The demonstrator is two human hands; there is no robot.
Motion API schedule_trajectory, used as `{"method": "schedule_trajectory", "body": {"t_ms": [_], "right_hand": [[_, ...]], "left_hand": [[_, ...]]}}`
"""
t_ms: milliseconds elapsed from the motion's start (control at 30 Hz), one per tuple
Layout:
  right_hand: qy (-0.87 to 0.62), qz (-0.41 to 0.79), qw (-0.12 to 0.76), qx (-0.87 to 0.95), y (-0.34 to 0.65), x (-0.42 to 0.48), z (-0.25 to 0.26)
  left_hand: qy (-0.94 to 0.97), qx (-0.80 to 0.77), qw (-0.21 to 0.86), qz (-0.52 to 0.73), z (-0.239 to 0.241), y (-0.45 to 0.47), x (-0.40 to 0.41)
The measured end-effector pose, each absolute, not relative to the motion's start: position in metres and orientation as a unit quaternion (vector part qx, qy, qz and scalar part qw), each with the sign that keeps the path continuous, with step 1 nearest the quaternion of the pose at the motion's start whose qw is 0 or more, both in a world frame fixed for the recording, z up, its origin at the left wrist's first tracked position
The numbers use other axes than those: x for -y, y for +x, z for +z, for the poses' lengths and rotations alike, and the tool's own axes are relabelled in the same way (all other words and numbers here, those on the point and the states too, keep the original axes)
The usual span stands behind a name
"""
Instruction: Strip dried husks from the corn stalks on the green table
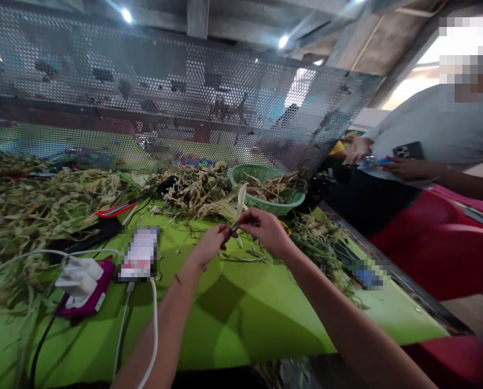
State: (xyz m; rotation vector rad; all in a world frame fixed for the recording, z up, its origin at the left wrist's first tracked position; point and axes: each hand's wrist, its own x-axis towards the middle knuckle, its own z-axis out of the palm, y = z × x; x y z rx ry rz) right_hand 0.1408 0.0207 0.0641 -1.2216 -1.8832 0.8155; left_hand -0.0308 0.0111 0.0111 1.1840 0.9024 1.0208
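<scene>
Above the green tabletop, my left hand and my right hand meet with fingertips nearly touching. Both are closed in a pinch on a pale, dry leaf strip, whose tip sticks up between them. Thin green stems lie on the table just beneath. Behind my hands, a heap of dried leaves and stalks spreads beside a green plastic basket, which holds more brownish dried plant matter. The exact plant is hard to make out.
A phone with white cables and a purple power strip bearing white chargers lie at left. Beyond them is a red-handled cutter. Perforated metal mesh stands behind. At right, a person is near red chairs.
</scene>
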Motion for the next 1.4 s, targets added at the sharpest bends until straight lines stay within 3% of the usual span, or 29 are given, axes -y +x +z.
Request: {"method": "schedule_trajectory", "body": {"t_ms": [200, 367, 467, 567, 667, 767, 867, 1000, 1100, 1200, 1400], "right_hand": [[-0.492, 0.431, 0.293, 0.697, 0.150, -0.019, 0.066], [-0.470, 0.328, 0.185, 0.798, 0.173, -0.010, 0.087], [-0.467, 0.245, 0.194, 0.827, 0.185, -0.003, 0.103], [-0.454, 0.297, 0.217, 0.811, 0.191, 0.003, 0.115], [-0.452, 0.368, 0.221, 0.782, 0.196, 0.001, 0.123], [-0.454, 0.360, 0.231, 0.782, 0.201, -0.007, 0.128], [-0.445, 0.374, 0.231, 0.780, 0.202, -0.016, 0.128], [-0.449, 0.422, 0.251, 0.746, 0.193, -0.024, 0.108], [-0.456, 0.409, 0.298, 0.732, 0.180, -0.022, 0.081], [-0.448, 0.321, 0.301, 0.778, 0.165, -0.010, 0.060], [-0.406, 0.143, 0.261, 0.864, 0.137, 0.024, 0.059]], "left_hand": [[0.585, -0.425, 0.523, 0.451, 0.006, -0.038, -0.017], [0.609, -0.481, 0.403, 0.484, 0.009, -0.044, -0.020], [0.664, -0.483, 0.318, 0.474, 0.013, -0.043, -0.015], [0.722, -0.447, 0.271, 0.453, 0.020, -0.041, -0.007], [0.774, -0.401, 0.333, 0.359, 0.029, -0.040, 0.001], [0.810, -0.306, 0.434, 0.249, 0.041, -0.040, 0.009], [0.781, -0.195, 0.551, 0.220, 0.050, -0.041, 0.017], [0.616, -0.175, 0.696, 0.325, 0.050, -0.043, 0.022], [0.443, -0.208, 0.731, 0.476, 0.041, -0.041, 0.014], [0.399, -0.311, 0.658, 0.558, 0.030, -0.040, -0.001], [0.590, -0.545, 0.343, 0.487, 0.019, -0.038, -0.011]]}}
